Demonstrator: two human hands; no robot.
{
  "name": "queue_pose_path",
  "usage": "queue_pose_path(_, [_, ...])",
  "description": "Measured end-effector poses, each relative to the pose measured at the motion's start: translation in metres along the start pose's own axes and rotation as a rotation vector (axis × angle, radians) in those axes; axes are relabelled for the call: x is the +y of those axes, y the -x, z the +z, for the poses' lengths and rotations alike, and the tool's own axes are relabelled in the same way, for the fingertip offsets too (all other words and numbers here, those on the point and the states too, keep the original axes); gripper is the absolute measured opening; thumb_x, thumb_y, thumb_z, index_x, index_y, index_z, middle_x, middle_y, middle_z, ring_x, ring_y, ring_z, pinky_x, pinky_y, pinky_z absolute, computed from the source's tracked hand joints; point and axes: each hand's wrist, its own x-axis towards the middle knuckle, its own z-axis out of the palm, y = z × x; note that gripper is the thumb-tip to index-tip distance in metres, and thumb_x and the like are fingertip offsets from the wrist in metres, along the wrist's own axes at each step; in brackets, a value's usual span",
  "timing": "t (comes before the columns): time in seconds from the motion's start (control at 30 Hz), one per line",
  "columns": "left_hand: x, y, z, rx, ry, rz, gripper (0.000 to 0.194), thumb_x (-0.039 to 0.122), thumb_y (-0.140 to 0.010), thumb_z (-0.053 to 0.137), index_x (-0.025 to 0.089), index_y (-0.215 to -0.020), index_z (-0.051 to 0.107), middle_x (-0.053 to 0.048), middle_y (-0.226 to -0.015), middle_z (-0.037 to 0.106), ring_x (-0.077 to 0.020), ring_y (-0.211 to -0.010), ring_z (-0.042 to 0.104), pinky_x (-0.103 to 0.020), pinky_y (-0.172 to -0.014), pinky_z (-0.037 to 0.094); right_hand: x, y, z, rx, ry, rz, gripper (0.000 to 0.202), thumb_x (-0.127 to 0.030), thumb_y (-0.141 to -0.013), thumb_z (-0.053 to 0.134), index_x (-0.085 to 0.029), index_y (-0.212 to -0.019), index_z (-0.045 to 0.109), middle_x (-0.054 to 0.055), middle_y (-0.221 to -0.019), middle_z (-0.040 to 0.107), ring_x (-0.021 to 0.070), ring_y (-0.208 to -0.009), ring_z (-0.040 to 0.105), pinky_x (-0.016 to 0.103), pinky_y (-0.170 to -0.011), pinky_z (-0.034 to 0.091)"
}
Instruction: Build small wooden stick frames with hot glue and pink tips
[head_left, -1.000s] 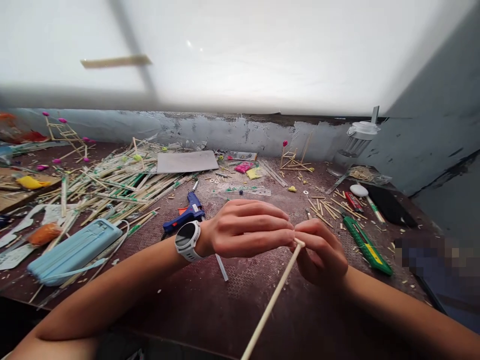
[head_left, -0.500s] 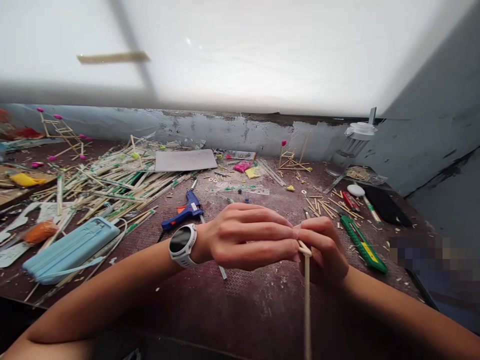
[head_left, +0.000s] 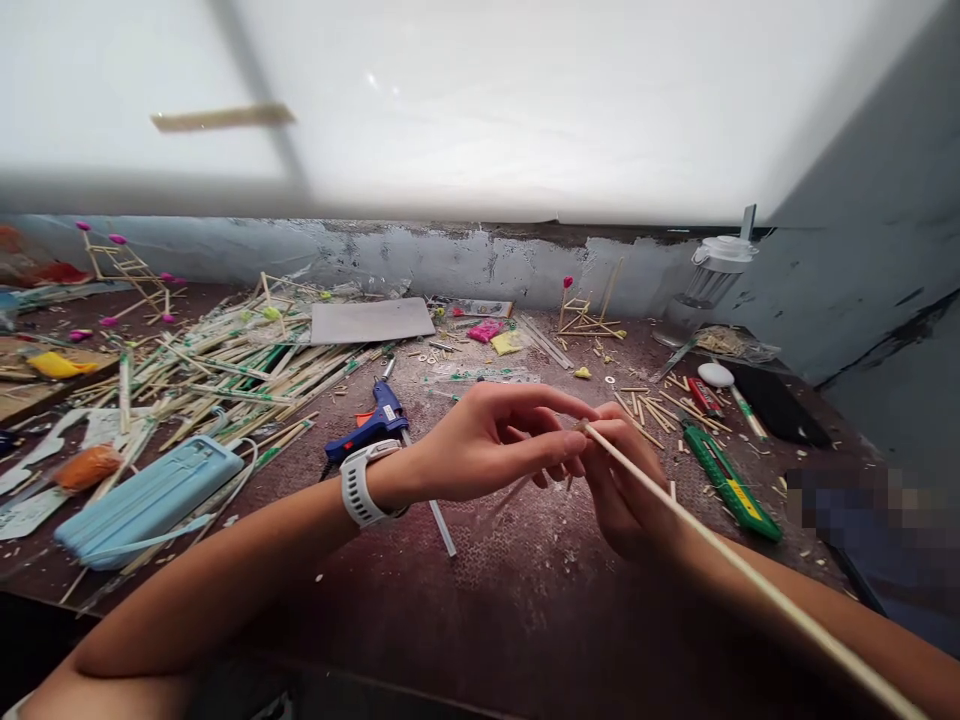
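Both hands raised above the middle of the desk [head_left: 465,620], fingertips meeting. Left hand [head_left: 487,445], with a white watch [head_left: 360,485] on the wrist, curled with thumb and forefinger pinched together at the near tip of a long thin wooden stick [head_left: 720,555]. Right hand [head_left: 626,490] cupped just behind, fingers closed round the same end of the stick, touching the left fingertips. Stick held in the air, tilted, running from the pinch down and to the right across the right forearm and out past the lower right corner.

Directly behind the left wrist, on the desk: a blue glue gun [head_left: 371,425], a pale glue rod [head_left: 442,525] lying just beneath the wrist. Far left: a light blue case [head_left: 150,495] with a loose strap, an orange clump beside it. Beyond that, a wide heap of bamboo sticks [head_left: 240,375] spread over the left half, a grey card sheet [head_left: 373,320] lying at its far edge. Against the back wall, small stick frames with pink tips [head_left: 127,265], and another small stick frame [head_left: 585,315] right of centre. Pink and yellow scraps [head_left: 496,335] near the middle rear.

To the right of the hands, well apart: a green utility knife [head_left: 731,485], a red cutter [head_left: 703,398], short cut stick pieces [head_left: 649,410] scattered between, a white spoon-like thing [head_left: 718,375], a black pouch [head_left: 780,410] and a clear plastic jar [head_left: 712,275] in the corner. Sawdust and offcuts underneath the hands.
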Motion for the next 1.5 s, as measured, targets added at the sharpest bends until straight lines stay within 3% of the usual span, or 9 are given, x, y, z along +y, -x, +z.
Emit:
queue_pose_path(0.1, [-0.002,-0.003,0.0,0.007,0.11,-0.042,0.027,0.033,-0.099,0.072,0.011,-0.112,0.072,-0.008,-0.08,0.078,-0.0133,-0.066,0.073,-0.022,-0.059,0.06,-0.004,0.0,0.003,-0.047,-0.164,0.082,0.015,-0.015,-0.107,0.047,-0.024,-0.102,0.058,0.001,-0.09,0.056,0.0159,-0.076,0.06,0.031,-0.063,0.055])
queue_pose_path(0.23, [-0.003,-0.006,-0.001,0.014,0.166,-0.033,0.025,0.035,-0.098,0.074,0.011,-0.102,0.072,-0.007,-0.079,0.077,-0.0123,-0.063,0.072,-0.021,-0.055,0.058,-0.004,0.002,0.006,-0.06,-0.201,0.123,0.013,-0.021,-0.11,0.047,-0.024,-0.105,0.059,0.0,-0.093,0.055,0.0119,-0.067,0.059,0.028,-0.057,0.057])
queue_pose_path(0.47, [-0.005,-0.007,-0.003,0.043,0.151,-0.076,0.029,0.04,-0.097,0.074,0.011,-0.101,0.073,-0.007,-0.081,0.077,-0.0106,-0.062,0.07,-0.022,-0.059,0.058,0.0,0.006,0.008,-0.06,-0.293,0.199,0.014,-0.023,-0.11,0.048,-0.026,-0.106,0.06,0.001,-0.095,0.054,0.0129,-0.074,0.06,0.025,-0.055,0.059])
queue_pose_path(0.67, [-0.009,-0.008,-0.006,0.045,0.156,-0.082,0.026,0.036,-0.098,0.073,0.012,-0.107,0.073,-0.006,-0.084,0.077,-0.0105,-0.066,0.071,-0.021,-0.062,0.058,-0.002,0.006,0.01,-0.067,-0.373,0.341,0.015,-0.032,-0.111,0.047,-0.025,-0.105,0.059,-0.001,-0.095,0.05,0.0078,-0.064,0.057,0.021,-0.055,0.061])
queue_pose_path(0.83, [-0.011,-0.009,-0.01,0.031,0.176,-0.105,0.02,0.029,-0.1,0.07,0.011,-0.107,0.074,-0.005,-0.085,0.076,-0.009,-0.069,0.071,-0.019,-0.063,0.056,-0.001,0.008,0.012,-0.075,-0.384,0.424,0.019,-0.039,-0.11,0.049,-0.026,-0.115,0.062,-0.001,-0.094,0.051,0.0078,-0.06,0.056,0.022,-0.051,0.061])
queue_pose_path(1.2, [-0.015,-0.011,-0.013,0.045,0.205,-0.169,0.025,0.033,-0.096,0.073,0.011,-0.106,0.075,-0.007,-0.085,0.077,-0.0113,-0.068,0.071,-0.023,-0.065,0.059,-0.001,0.004,0.011,-0.068,-0.364,0.41,0.02,-0.04,-0.11,0.05,-0.024,-0.108,0.062,-0.002,-0.092,0.053,0.007,-0.059,0.058,0.02,-0.049,0.059])
queue_pose_path(1.5, [-0.013,-0.012,-0.013,0.044,0.111,-0.124,0.021,0.031,-0.098,0.069,0.011,-0.103,0.072,-0.006,-0.084,0.076,-0.0101,-0.069,0.07,-0.021,-0.064,0.06,0.004,0.008,0.013,-0.082,-0.386,0.456,0.018,-0.04,-0.109,0.052,-0.025,-0.112,0.062,-0.002,-0.095,0.053,0.0073,-0.061,0.058,0.022,-0.05,0.062])
